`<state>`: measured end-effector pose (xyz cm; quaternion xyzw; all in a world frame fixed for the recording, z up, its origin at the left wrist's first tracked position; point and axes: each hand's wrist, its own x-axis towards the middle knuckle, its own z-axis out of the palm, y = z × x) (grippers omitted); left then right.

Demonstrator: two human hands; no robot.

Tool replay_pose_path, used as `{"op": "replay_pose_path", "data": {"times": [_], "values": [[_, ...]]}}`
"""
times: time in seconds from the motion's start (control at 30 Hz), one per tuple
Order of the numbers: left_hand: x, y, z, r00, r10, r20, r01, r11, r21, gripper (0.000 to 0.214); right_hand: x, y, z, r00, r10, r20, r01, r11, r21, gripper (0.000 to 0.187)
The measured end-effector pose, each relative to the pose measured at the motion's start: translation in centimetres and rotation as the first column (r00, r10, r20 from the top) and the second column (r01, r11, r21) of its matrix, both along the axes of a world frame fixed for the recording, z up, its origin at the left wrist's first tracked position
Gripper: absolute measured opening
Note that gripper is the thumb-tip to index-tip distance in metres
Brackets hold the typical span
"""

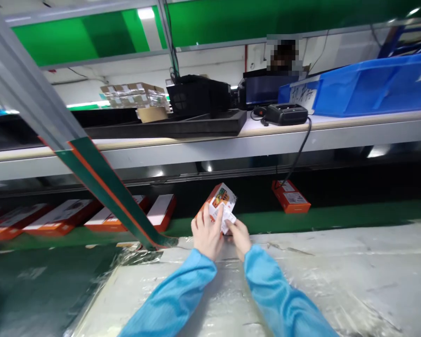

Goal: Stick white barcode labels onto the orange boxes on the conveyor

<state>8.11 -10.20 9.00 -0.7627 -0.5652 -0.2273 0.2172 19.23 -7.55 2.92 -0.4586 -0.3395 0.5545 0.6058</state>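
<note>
A white and orange box (222,192) with a coloured picture on its top lies tilted at the near edge of the dark belt. My left hand (206,234) holds the box from its near left side, with the fingers laid over the top and the index finger reaching onto a small white printed label (228,216). Between the thumb and fingers of my right hand (240,236), the label's near right corner is pinched. The label lies over the lower part of the box's top. The underside of the box is hidden.
More orange and white boxes (61,217) line the belt (256,223) at left; another box (292,196) lies at right. A slanted metal post (101,180) crosses the left side. The shelf above bears a black device (286,113) with a cable and a blue bin (368,89).
</note>
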Motion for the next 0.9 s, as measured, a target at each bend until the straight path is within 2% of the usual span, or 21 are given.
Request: {"op": "replay_pose_path", "data": {"times": [0.07, 0.13, 0.23, 0.3, 0.37, 0.5, 0.63, 0.77, 0.9], "values": [[0.0, -0.3, 0.1, 0.999, -0.024, -0.033, 0.023, 1.0, -0.018, 0.096, 1.9, -0.6, -0.2, 1.0, -0.025, 0.006, 0.025, 1.0, 0.012, 0.067], [-0.5, 0.2, 0.4, 0.999, -0.01, -0.039, 0.009, 0.999, -0.033, 0.097, 3.8, -1.1, -0.9, 0.991, -0.12, 0.065, 0.118, 0.993, 0.03, 0.065], [-2.8, 2.9, 1.5, 0.986, 0.166, -0.001, -0.165, 0.985, -0.055, 0.089, 6.0, -1.9, -2.7, 0.954, -0.236, 0.186, 0.232, 0.972, 0.045, 0.051], [-5.4, 5.7, 2.6, 0.939, 0.345, 0.011, -0.342, 0.933, -0.11, 0.07, 6.8, -2.3, -3.9, 0.932, -0.242, 0.27, 0.228, 0.97, 0.081, 0.046], [-8.5, 8.5, 3.6, 0.868, 0.497, 0.002, -0.486, 0.849, -0.207, 0.057, 6.9, -2.6, -4.9, 0.901, -0.234, 0.365, 0.201, 0.971, 0.126, 0.041], [-13.5, 12.7, 4.4, 0.76, 0.649, 0.03, -0.608, 0.727, -0.318, 0.074, 6.3, -2.5, -5.4, 0.852, -0.204, 0.483, 0.161, 0.978, 0.129, 0.033], [-15.6, 14.2, 4.2, 0.765, 0.64, -0.067, -0.586, 0.651, -0.483, 0.076, 6.2, -2.3, -5.1, 0.838, -0.179, 0.515, 0.142, 0.984, 0.111, 0.029], [-15.4, 14.4, 4.5, 0.803, 0.575, -0.158, -0.542, 0.594, -0.595, 0.072, 6.2, -2.4, -5.2, 0.825, -0.181, 0.535, 0.142, 0.983, 0.114, 0.028], [-14.8, 14.6, 4.9, 0.838, 0.485, -0.248, -0.512, 0.545, -0.664, 0.057, 6.1, -2.3, -5.7, 0.801, -0.172, 0.573, 0.122, 0.985, 0.125, 0.03]]}}
